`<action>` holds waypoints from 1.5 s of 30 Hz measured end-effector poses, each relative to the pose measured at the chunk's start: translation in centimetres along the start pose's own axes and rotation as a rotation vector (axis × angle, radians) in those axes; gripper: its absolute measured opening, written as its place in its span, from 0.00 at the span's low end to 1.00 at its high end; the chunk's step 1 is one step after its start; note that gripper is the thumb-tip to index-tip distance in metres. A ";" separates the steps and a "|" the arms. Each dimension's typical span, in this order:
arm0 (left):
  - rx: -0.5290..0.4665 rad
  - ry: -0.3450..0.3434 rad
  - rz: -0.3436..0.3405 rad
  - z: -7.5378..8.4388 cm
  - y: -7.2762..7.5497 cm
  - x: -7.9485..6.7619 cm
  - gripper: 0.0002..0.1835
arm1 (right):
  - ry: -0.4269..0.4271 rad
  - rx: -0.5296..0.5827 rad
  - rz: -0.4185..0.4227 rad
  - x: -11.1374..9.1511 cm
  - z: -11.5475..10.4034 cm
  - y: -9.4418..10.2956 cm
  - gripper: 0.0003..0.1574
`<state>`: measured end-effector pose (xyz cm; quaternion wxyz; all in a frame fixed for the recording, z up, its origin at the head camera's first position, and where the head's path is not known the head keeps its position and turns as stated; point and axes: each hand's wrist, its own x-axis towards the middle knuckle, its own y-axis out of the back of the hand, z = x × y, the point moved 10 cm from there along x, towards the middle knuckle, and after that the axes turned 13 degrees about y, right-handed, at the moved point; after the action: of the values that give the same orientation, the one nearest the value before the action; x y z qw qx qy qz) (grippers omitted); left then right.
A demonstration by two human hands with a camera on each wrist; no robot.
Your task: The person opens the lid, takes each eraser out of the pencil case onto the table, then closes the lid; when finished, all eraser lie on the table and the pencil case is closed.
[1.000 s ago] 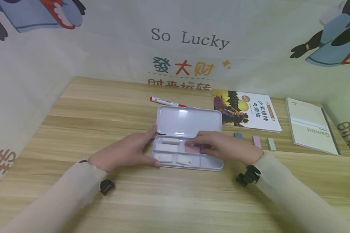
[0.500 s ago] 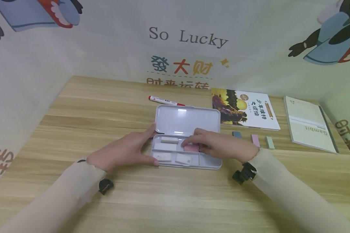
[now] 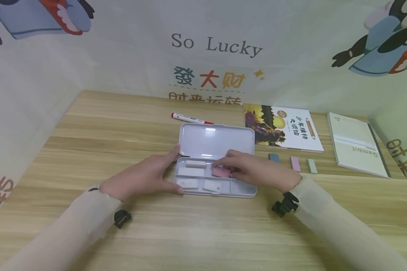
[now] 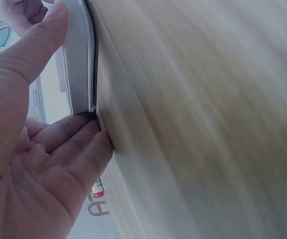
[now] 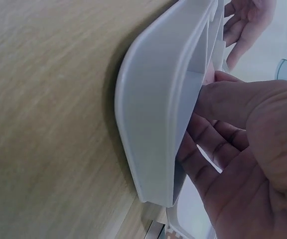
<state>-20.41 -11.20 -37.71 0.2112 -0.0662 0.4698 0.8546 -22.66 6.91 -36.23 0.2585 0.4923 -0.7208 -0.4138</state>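
A white pencil case (image 3: 237,188) lies on the table with its lid (image 3: 217,140) raised behind it. In the head view, several white erasers (image 3: 211,185) sit in its left compartments. My left hand (image 3: 140,176) grips the case's left end, thumb at the front corner and fingers at the back, as the left wrist view also shows. Inside the case's back compartment, my right hand (image 3: 254,169) pinches a pink eraser (image 3: 221,172) between thumb and fingers. The right wrist view shows the right thumb reaching over the rim, with the eraser mostly hidden.
Right of the case stand a blue block (image 3: 274,157), a pink block (image 3: 295,163) and a pale green block (image 3: 311,166). A red-and-white marker (image 3: 191,119) lies behind the lid. Beyond are an illustrated book (image 3: 298,128) and a pale notebook (image 3: 356,146).
The pink eraser has shifted slightly and now looks a little tilted under my right fingers. My left hand keeps its place on the case. The whole view has drifted slightly.
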 end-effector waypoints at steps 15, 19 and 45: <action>0.015 0.013 0.012 -0.3 0.0 0.1 0.67 | 0.008 0.011 0.006 0.2 -0.1 0.0 0.29; 0.019 0.010 0.017 -0.3 0.1 0.0 0.67 | 0.003 0.015 0.016 0.1 -0.2 0.1 0.29; 0.025 0.007 0.022 -0.2 0.0 0.0 0.67 | -0.103 0.050 0.221 -3.5 1.8 1.9 0.30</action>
<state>-20.44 -11.41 -37.81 0.2009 -0.0613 0.4820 0.8506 -23.72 11.10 -35.44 0.2528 0.3942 -0.7932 -0.3894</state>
